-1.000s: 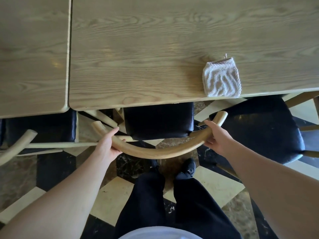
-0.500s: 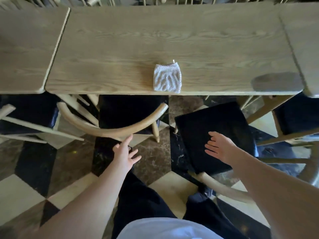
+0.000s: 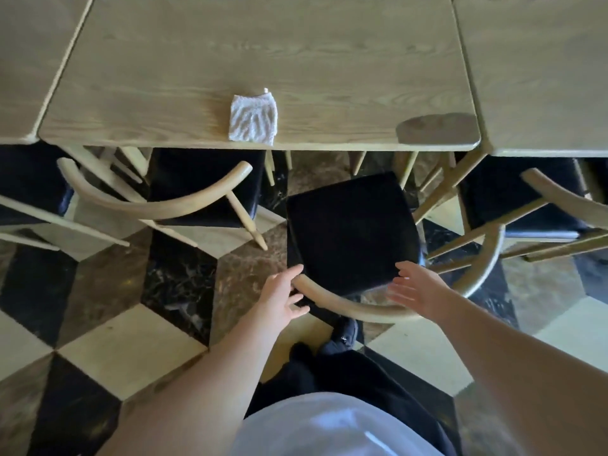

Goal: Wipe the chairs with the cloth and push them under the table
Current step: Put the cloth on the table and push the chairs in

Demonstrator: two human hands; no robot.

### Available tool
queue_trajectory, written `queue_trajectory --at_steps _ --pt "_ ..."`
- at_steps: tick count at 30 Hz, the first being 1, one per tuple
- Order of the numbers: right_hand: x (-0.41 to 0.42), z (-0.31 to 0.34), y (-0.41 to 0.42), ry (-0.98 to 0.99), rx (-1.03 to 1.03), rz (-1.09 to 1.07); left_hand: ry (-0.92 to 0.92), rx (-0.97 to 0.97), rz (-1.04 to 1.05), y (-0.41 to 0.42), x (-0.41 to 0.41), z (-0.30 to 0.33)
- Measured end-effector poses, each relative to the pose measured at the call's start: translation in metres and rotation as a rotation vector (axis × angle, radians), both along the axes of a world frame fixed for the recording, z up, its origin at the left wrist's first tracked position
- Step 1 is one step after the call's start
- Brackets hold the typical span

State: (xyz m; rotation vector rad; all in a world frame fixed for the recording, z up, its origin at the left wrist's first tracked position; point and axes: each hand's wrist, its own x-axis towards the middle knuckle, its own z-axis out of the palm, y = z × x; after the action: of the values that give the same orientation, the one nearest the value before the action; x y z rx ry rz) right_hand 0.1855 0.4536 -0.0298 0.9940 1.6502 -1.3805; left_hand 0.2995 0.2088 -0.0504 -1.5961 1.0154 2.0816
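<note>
From the head view, the folded cloth (image 3: 253, 122) lies at the desk's (image 3: 329, 60) near edge, above a chair (image 3: 204, 182) tucked partly under it. A second chair (image 3: 348, 228) stands pulled out. The left hand (image 3: 283, 296) touches its curved backrest (image 3: 345, 306), fingers spread; the right hand (image 3: 416, 287) hovers over it, grip apart.

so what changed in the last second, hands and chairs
Both hands let go of the tucked-in chair's backrest and moved right to the pulled-out chair. The left hand now touches its curved backrest; the right hand hovers open above it. The cloth stayed folded at the table edge.
</note>
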Motion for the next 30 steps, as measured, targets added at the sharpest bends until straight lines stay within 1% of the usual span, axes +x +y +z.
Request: queue_trajectory --at_steps 4,9,13,16,19,22,26,30 --pt "0.013 0.010 0.045 0.042 0.048 -0.017 -0.001 -0.006 0.038 0.024 0.006 0.000" --pt "0.005 0.009 0.086 0.075 0.123 -0.024 -0.058 0.018 0.112 0.054 0.009 0.005" --pt "-0.024 0.000 0.113 0.098 0.286 -0.039 -0.124 -0.091 0.169 0.070 -0.002 0.004" --pt "-0.051 -0.007 0.137 0.083 0.329 -0.003 -0.194 -0.133 0.198 0.088 -0.012 0.003" --pt "-0.081 -0.013 0.160 0.039 0.327 0.072 -0.233 -0.165 0.260 0.109 -0.024 0.001" --pt "-0.100 -0.023 0.173 0.025 0.294 0.086 -0.277 -0.205 0.301 0.119 -0.030 -0.004" --pt "-0.117 -0.035 0.178 -0.015 0.198 0.113 -0.326 -0.233 0.337 0.120 -0.038 -0.006" --pt "-0.120 -0.044 0.177 -0.115 0.088 0.109 -0.343 -0.202 0.361 0.112 -0.032 -0.018"
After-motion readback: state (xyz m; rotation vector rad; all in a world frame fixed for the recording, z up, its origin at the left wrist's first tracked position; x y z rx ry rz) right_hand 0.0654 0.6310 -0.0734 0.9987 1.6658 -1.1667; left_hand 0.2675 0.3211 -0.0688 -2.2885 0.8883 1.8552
